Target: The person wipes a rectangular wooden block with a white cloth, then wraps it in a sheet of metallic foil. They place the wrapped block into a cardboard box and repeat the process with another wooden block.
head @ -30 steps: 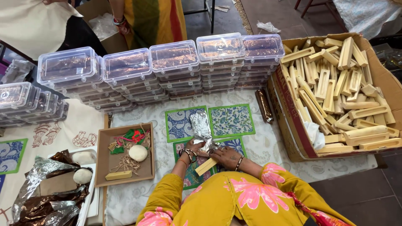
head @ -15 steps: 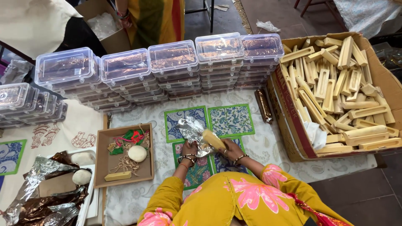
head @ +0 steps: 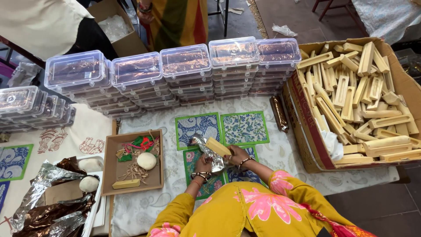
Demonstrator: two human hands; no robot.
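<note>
**Wrapping a wooden block in foil**

My right hand (head: 239, 154) is closed around a pale rectangular wooden block (head: 218, 146), holding it tilted over the table. My left hand (head: 204, 164) pinches a crinkled sheet of silver foil (head: 209, 153) that lies under and beside the block, touching it. The block sits above the green-bordered blue floral mats (head: 243, 127) laid on the pale paisley tablecloth (head: 280, 158), just in front of my yellow sleeves.

I judge the step in hand to be the wrap itself: the block is on the foil but most of its top face is bare. The next move, as I read it, calls for folding the loose foil over the block while my right hand keeps it from sliding.

Room is tight at the sides. To my right the large brown cardboard box (head: 307, 131) of wooden blocks stands near, with a dark brown foil-wrapped roll (head: 278, 113) lying beside its wall. To my left is a shallow brown cardboard tray (head: 109, 166) holding a white round ball (head: 146, 160) and bits of thread. Ahead, stacks of clear plastic lidded boxes (head: 186, 66) form a wall. The mats between are my working space.
</note>
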